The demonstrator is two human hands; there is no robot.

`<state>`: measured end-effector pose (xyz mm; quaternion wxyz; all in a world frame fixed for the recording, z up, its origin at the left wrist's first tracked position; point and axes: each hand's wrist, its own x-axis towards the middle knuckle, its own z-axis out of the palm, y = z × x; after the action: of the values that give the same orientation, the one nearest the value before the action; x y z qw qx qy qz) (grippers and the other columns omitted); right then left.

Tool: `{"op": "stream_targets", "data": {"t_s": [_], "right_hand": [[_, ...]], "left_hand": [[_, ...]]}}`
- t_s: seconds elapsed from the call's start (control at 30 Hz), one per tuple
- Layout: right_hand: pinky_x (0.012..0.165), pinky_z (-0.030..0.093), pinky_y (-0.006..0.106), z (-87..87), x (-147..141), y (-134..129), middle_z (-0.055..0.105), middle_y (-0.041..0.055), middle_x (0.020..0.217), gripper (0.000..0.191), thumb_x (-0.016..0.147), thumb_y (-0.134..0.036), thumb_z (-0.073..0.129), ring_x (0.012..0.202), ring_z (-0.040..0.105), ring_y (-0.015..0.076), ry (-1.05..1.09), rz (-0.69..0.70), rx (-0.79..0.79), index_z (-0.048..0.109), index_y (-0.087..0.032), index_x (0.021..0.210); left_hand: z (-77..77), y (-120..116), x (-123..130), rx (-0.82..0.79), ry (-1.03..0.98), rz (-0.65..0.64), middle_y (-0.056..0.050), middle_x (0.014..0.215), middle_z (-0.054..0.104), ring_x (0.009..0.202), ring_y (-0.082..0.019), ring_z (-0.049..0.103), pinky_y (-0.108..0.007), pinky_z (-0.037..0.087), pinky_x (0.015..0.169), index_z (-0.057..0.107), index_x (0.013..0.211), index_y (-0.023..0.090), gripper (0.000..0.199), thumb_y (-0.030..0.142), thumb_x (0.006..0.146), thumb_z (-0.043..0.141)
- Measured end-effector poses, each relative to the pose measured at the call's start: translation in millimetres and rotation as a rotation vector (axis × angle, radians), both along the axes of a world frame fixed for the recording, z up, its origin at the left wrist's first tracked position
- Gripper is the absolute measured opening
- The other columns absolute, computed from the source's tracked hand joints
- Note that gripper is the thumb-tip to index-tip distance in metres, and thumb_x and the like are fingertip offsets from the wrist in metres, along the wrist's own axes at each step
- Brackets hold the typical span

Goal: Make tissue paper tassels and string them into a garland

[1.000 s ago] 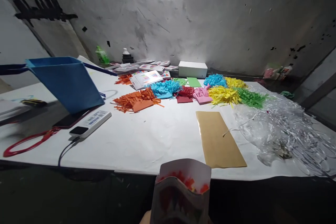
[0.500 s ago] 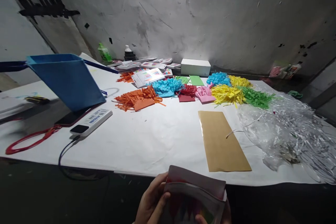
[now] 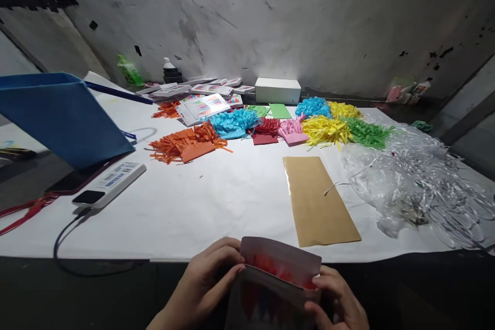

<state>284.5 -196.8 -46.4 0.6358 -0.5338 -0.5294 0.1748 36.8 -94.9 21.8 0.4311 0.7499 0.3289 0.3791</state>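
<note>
At the table's front edge, my left hand [image 3: 207, 279] grips the left side of a thin printed card box [image 3: 273, 296], thumb in front and fingers behind. My right hand [image 3: 337, 296] holds the box's right side, its thumb against the front. The box's top gapes with its flap standing up at the back, and something red [image 3: 280, 269] shows inside. Coloured pennant shapes are printed on the dark front, and its lower part runs out of view. Just beyond lies a flat brown card [image 3: 320, 201].
Fringed paper bundles in orange [image 3: 199, 151], blue, red, pink, yellow and green line the back. Behind them are stacked printed boxes [image 3: 174, 91] and a white box [image 3: 277, 91]. Tangled clear plastic [image 3: 406, 180] covers the right; a blue bin [image 3: 65, 118] and a power bank [image 3: 110, 185] with cable stand left.
The box's mouth has opened wider, so its red contents show. My right hand has come into fuller view at the box's right side. The whole scene has shifted left in view.
</note>
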Motion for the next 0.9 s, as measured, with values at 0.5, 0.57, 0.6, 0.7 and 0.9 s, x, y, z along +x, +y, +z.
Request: {"op": "stream_targets", "data": {"t_s": [0.5,0.57,0.6,0.7,0.9], "right_hand": [[0.067,0.054,0.028,22.6,-7.7,17.6,0.061,0.0016,0.085,0.016,0.083,-0.041,0.076,0.075,0.064,0.0168,0.307,0.318,-0.051,0.071,-0.026,0.078],[0.073,0.058,0.033,24.5,-4.8,19.0,0.066,0.0025,0.09,0.019,0.08,-0.037,0.08,0.084,0.069,0.0204,0.273,0.354,0.009,0.066,-0.025,0.073],[0.076,0.059,0.035,26.2,-2.5,20.3,0.067,0.0031,0.09,0.021,0.082,-0.035,0.078,0.088,0.07,0.0219,0.21,0.373,0.041,0.063,-0.024,0.071],[0.087,0.06,0.045,34.9,7.0,26.7,0.075,0.003,0.089,0.015,0.096,-0.026,0.059,0.094,0.073,0.0229,-0.141,0.357,0.213,0.063,-0.025,0.082],[0.097,0.057,0.038,47.7,26.9,36.5,0.075,0.0114,0.111,0.033,0.1,-0.009,0.041,0.108,0.07,0.0226,-1.033,0.237,0.487,0.065,-0.013,0.121]], "left_hand": [[-10.3,-17.5,28.7,-0.04,-0.366,-0.066,-0.004,0.086,0.058,0.074,-0.015,0.058,-0.025,0.048,0.066,0.08,0.092,0.03,0.014,0.026,0.09,0.067],[-8.8,-19.2,25.1,-0.095,-0.346,-0.153,-0.009,0.101,0.066,0.088,-0.022,0.065,-0.032,0.053,0.077,0.081,0.088,0.028,0.012,0.031,0.088,0.069],[-7.7,-19.6,22.9,-0.141,-0.326,-0.192,-0.011,0.11,0.069,0.097,-0.027,0.067,-0.037,0.054,0.083,0.08,0.088,0.027,0.013,0.035,0.088,0.07],[-3.7,-20.6,18.7,-0.163,-0.18,-0.157,-0.013,0.126,0.07,0.113,-0.033,0.066,-0.043,0.053,0.096,0.079,0.099,0.026,0.016,0.033,0.085,0.073],[4.0,-21.2,25.6,-0.087,-0.146,-0.037,-0.009,0.109,0.078,0.102,-0.025,0.073,-0.033,0.059,0.089,0.077,0.106,0.026,0.024,0.015,0.087,0.068]]}}
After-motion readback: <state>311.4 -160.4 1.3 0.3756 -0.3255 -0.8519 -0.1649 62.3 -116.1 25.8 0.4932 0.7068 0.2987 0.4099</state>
